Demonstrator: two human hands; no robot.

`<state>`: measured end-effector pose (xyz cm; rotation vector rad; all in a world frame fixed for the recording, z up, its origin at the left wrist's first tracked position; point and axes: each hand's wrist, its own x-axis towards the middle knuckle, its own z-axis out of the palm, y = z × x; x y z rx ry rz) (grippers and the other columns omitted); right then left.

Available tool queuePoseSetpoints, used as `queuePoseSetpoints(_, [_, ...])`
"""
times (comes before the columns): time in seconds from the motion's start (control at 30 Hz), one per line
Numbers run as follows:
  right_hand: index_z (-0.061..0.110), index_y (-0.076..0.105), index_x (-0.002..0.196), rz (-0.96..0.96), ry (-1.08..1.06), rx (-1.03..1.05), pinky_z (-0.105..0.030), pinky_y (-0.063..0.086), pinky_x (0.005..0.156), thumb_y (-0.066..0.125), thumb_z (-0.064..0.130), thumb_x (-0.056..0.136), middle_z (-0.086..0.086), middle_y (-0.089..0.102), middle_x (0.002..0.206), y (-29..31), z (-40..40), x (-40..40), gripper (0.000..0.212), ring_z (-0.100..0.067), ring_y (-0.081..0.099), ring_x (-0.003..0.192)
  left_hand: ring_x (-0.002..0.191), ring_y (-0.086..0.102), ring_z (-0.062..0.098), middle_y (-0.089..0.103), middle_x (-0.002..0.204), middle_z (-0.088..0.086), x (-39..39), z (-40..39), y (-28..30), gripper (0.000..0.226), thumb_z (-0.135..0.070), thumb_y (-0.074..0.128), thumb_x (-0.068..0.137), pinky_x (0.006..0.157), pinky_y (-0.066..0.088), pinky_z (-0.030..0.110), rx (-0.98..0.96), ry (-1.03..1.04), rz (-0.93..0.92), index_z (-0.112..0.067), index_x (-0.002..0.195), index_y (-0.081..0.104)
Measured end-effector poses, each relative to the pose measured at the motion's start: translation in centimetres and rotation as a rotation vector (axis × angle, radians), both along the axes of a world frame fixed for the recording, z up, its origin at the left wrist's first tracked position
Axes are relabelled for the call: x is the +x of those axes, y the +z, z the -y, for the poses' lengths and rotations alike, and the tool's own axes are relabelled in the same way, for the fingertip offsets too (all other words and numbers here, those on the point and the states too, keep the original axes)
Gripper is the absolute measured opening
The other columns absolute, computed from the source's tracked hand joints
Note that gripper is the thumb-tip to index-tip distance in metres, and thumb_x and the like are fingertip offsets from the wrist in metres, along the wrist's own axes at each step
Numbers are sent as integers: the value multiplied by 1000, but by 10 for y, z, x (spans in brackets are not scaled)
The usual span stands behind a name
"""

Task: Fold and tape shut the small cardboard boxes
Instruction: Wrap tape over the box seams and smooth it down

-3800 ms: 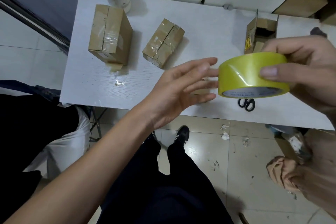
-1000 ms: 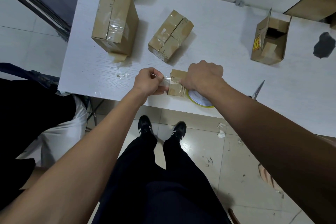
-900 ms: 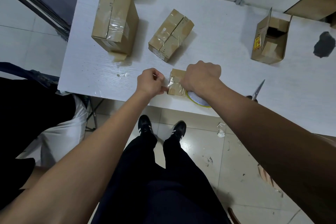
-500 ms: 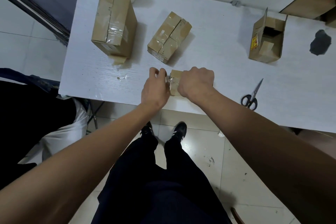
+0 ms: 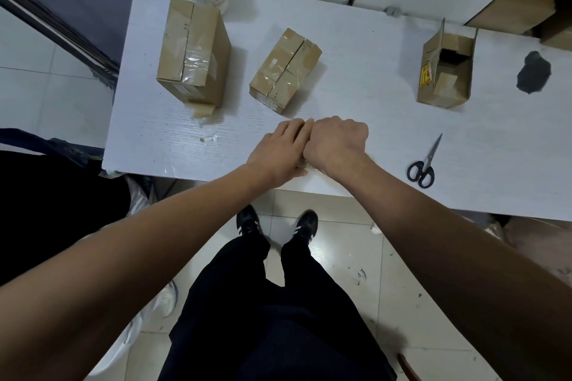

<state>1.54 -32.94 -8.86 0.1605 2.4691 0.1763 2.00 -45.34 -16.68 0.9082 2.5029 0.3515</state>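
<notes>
Both hands sit together at the white table's (image 5: 356, 96) near edge, covering the small box almost entirely. Left hand (image 5: 280, 148) lies flat, fingers straight; right hand (image 5: 335, 141) is fisted, its hold indeterminable. Scissors (image 5: 422, 164) lie right; two taped boxes (image 5: 193, 52) (image 5: 284, 66) and an open box (image 5: 445, 68) stand beyond.

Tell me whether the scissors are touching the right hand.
Apart. The head view shows the scissors lying on the white table with bare tabletop between them and the right hand.

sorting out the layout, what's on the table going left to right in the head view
tall taped box → smaller taped box → left hand → right hand → scissors → open box → dark patch
</notes>
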Motion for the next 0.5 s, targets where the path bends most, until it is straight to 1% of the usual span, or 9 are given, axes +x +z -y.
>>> queuePoseSetpoints(0.07, [22,51,86,30,-29,-69,-34,43,78,53,33,96,2,52,83,7,-12,-2,15,-25,56,88,134,34,34,33,149,13,-2,0,9,101,-41,77,86,86,58,47,-3,-31,-40,-5,159,18])
queuePoseSetpoints(0.1, [22,52,90,53,-55,-123,-35,40,77,54,44,96,1,53,88,14,-23,-4,23,-25,55,89,131,34,35,34,146,14,-4,3,16,99,-43,75,87,79,60,46,-4,-33,-56,-4,158,19])
queuePoseSetpoints(0.17, [18,56,93,117,-116,-255,-35,40,73,57,68,91,-3,60,95,33,-51,-5,49,-26,58,90,127,36,35,35,142,15,-8,12,35,98,-48,72,87,69,61,46,18,-31,-114,-4,158,20])
queuePoseSetpoints(0.2, [15,61,92,135,-139,-345,-36,42,70,57,75,88,-5,64,96,49,-66,-4,60,-26,60,89,124,37,36,37,139,16,-9,16,47,99,-50,71,86,65,61,46,39,-48,-155,-4,158,21])
queuePoseSetpoints(0.27, [18,70,88,159,-119,-515,-40,45,72,54,81,85,-4,69,89,88,-89,1,65,-24,62,85,120,40,35,41,136,17,-8,23,78,102,-53,69,86,59,59,44,87,-99,-240,-5,161,18])
queuePoseSetpoints(0.33, [22,71,82,146,-93,-683,-42,45,74,55,82,81,-1,66,78,132,-102,8,62,-20,61,77,114,41,34,42,131,15,-4,27,117,107,-55,68,87,63,59,45,136,-115,-292,-10,164,10])
queuePoseSetpoints(0.4, [15,64,73,69,-126,-863,-40,34,69,62,72,81,-10,50,70,174,-109,16,58,-19,48,68,107,43,33,44,126,15,0,32,161,104,-58,64,88,79,57,48,209,-115,-343,-18,165,6])
queuePoseSetpoints(0.47, [13,56,64,-5,-147,-955,-37,25,65,69,61,83,-10,35,67,212,-112,22,53,-18,37,63,101,45,34,47,123,19,1,38,202,94,-58,59,89,91,50,45,284,-136,-426,-25,163,11])
queuePoseSetpoints(0.5, [13,54,62,-35,-150,-966,-37,23,63,71,59,82,-7,33,66,228,-111,25,54,-17,36,62,100,46,35,48,123,21,3,39,218,90,-56,59,90,92,48,45,300,-146,-459,-29,162,14])
